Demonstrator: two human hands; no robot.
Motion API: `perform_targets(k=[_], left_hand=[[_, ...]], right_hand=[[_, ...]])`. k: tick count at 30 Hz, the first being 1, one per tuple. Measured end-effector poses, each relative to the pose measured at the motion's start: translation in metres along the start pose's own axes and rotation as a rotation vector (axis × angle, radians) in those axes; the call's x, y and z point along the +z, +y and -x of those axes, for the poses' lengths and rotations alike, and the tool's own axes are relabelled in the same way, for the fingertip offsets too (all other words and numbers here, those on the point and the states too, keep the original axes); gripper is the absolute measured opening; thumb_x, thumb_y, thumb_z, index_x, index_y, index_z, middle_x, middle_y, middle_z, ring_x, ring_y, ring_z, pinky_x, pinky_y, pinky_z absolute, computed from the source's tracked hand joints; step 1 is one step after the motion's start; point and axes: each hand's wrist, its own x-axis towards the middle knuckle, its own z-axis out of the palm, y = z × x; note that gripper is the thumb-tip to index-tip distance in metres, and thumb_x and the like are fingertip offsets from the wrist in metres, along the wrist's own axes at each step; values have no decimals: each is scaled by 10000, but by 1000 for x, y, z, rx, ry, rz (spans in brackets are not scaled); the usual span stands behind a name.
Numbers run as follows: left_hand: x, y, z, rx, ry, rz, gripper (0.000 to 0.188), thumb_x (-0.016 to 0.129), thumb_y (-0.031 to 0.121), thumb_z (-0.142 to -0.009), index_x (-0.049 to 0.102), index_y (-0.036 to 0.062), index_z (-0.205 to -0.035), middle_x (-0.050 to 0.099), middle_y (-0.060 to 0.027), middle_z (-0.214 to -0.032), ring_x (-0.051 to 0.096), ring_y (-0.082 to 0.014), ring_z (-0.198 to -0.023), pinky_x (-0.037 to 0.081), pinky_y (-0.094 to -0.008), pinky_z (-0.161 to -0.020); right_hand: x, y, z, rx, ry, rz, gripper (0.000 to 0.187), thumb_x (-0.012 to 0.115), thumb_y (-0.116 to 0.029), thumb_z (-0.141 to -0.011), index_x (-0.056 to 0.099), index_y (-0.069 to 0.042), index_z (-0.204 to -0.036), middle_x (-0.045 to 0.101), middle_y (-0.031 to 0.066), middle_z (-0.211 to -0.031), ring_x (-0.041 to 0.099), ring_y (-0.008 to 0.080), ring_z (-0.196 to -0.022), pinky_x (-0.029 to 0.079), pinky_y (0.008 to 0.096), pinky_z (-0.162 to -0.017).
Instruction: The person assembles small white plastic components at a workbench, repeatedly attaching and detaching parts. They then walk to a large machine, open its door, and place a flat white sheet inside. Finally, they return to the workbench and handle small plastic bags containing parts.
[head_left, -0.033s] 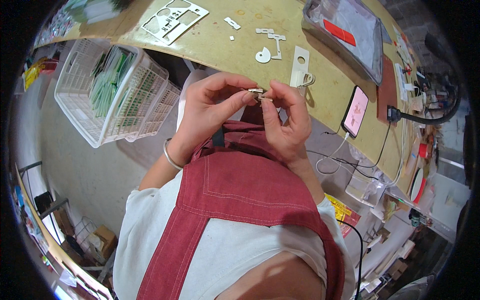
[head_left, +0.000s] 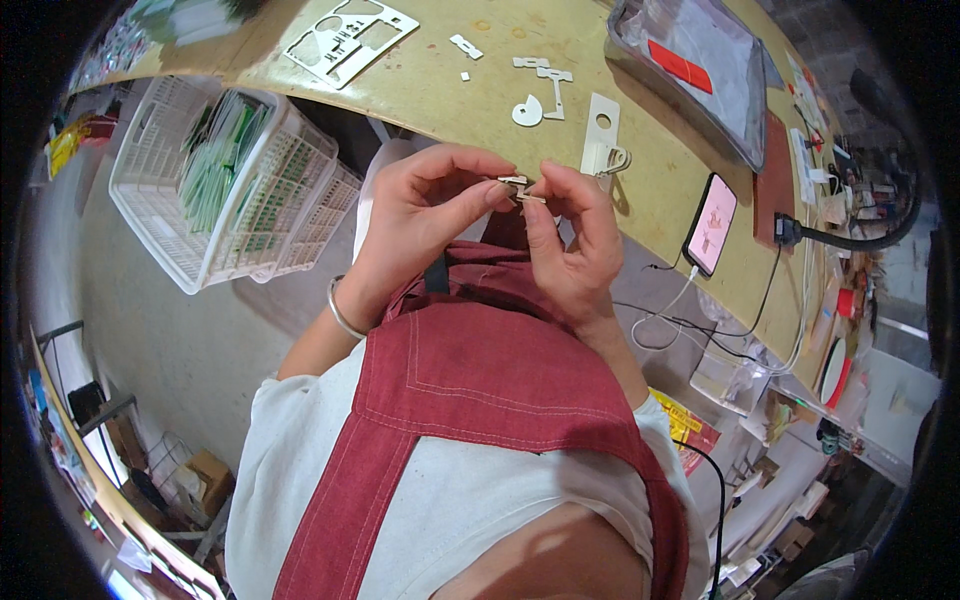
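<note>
Hands, left hand and right hand, pinch a small pale flat wooden piece together near the yellowish wooden bench's front edge, mid-fitting, and lining it up probably comes next.

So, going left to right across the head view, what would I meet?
White plastic basket → left hand → small pale piece pinched between both hands → right hand → phone with lit screen → black cable.

Small part between left hand and right hand; table behind; basket left; phone right.
</note>
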Motion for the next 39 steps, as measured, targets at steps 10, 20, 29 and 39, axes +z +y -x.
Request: perform_targets(k=[10, 20, 29, 39], left_hand=[[-4, -4, -3, -138, 7, 78, 199, 663, 129, -1019, 716, -13, -1148, 745, -79, -1058, 703, -140, -942, 585, -297, -851], [-4, -7, -3, -218, 13, 169, 217, 656, 141, -1024, 709, -8, -1173, 748, -78, -1061, 691, -133, -890, 571, -295, -830], [-2, -8, -3, -172, 8, 186, 208, 690, 83, -999, 707, -14, -1182, 742, -81, -1039, 712, -143, -938, 603, -281, -845], [-3, -12, -2, -24, 8, 73, 176, 681, 43, -994, 713, -21, -1155, 743, -73, -1040, 696, -126, -953, 579, -276, -858]], right_hand=[[-2, -1, 1, 87, -36, -25, 304, 701, 14, -945, 647, 3, -1243, 630, 74, -965, 610, 125, -821, 500, 249, -706], [-2, -4, 3, 161, -33, -63, 329, 687, 16, -967, 627, 21, -1290, 656, 60, -1033, 639, 106, -899, 528, 249, -803], [-1, -1, 3, 123, -13, -44, 331, 702, 6, -954, 635, 1, -1278, 643, 47, -976, 613, 94, -839, 510, 234, -724], [-2, -4, 4, 167, -41, -41, 378, 777, -21, -903, 649, -9, -1259, 653, 43, -982, 617, 95, -821, 502, 227, -699]])
